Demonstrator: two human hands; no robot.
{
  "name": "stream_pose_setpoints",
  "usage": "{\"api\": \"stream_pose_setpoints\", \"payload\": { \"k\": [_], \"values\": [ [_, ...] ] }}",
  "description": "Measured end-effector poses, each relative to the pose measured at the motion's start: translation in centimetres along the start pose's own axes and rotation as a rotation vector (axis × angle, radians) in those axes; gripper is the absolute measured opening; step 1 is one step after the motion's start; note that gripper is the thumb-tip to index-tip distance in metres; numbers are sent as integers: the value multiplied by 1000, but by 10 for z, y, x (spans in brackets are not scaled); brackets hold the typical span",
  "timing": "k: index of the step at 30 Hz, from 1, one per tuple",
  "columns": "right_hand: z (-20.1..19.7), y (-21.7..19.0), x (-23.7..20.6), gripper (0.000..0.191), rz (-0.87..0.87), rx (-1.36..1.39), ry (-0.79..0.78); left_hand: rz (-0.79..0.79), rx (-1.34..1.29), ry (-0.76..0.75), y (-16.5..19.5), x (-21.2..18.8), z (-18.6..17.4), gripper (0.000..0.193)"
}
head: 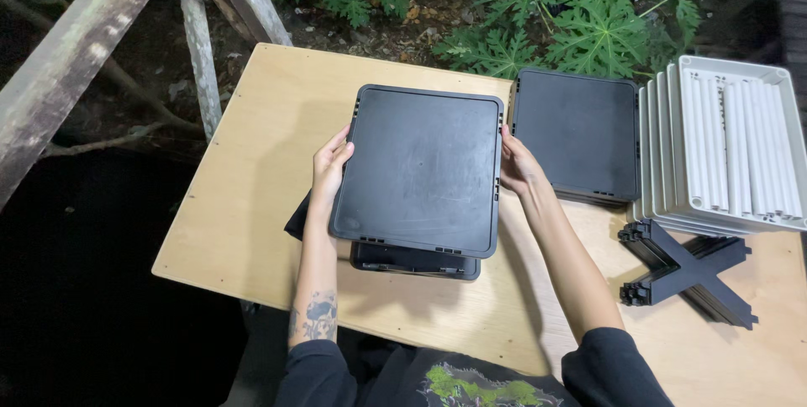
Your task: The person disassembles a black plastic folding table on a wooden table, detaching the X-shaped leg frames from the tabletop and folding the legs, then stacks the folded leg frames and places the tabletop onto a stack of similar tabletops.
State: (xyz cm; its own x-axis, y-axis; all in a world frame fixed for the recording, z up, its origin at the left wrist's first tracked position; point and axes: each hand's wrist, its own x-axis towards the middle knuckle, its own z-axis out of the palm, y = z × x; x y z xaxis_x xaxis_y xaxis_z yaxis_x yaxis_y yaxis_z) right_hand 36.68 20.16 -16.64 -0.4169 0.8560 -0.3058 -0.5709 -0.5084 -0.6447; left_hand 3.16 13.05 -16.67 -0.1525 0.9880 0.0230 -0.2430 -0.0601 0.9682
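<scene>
I hold a black square plastic tray (420, 167) flat above the wooden table (252, 188), its smooth underside facing up. My left hand (329, 165) grips its left edge and my right hand (517, 165) grips its right edge. Just beneath it, another black tray (416, 262) rests on the table, with only its near edge showing.
A stack of black trays (580, 134) lies at the back right, beside a stack of white ribbed trays (731, 146). Black cross-shaped dividers (685, 272) lie at the right. Wooden beams (84, 45) and leafy plants (538, 20) stand beyond the table.
</scene>
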Motion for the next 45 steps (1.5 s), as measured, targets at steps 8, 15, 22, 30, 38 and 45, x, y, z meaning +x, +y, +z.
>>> {"api": "stream_pose_setpoints", "payload": {
  "k": [8, 15, 22, 30, 38, 45],
  "values": [
    [-1, -2, -5, 31, -60, -31, 2, 43, -5, 21, -2, -1, 3, 54],
    [-23, 10, -37, 20, -401, -492, -45, -3, -7, 88, -2, -9, -10, 52],
    [-46, 22, -53, 26, -45, -564, -241, -30, -60, 76, -9, -9, -6, 50],
    [-54, 43, -40, 48, -161, -519, -182, 15, -25, 108, -7, -13, -18, 48],
    [-50, 5, -80, 37, -485, -640, -96, 117, -59, 136, 11, -10, 24, 52],
    [-87, -90, -133, 58, -697, -1070, 339, 116, -124, -34, -5, 45, 145, 48]
  ]
}}
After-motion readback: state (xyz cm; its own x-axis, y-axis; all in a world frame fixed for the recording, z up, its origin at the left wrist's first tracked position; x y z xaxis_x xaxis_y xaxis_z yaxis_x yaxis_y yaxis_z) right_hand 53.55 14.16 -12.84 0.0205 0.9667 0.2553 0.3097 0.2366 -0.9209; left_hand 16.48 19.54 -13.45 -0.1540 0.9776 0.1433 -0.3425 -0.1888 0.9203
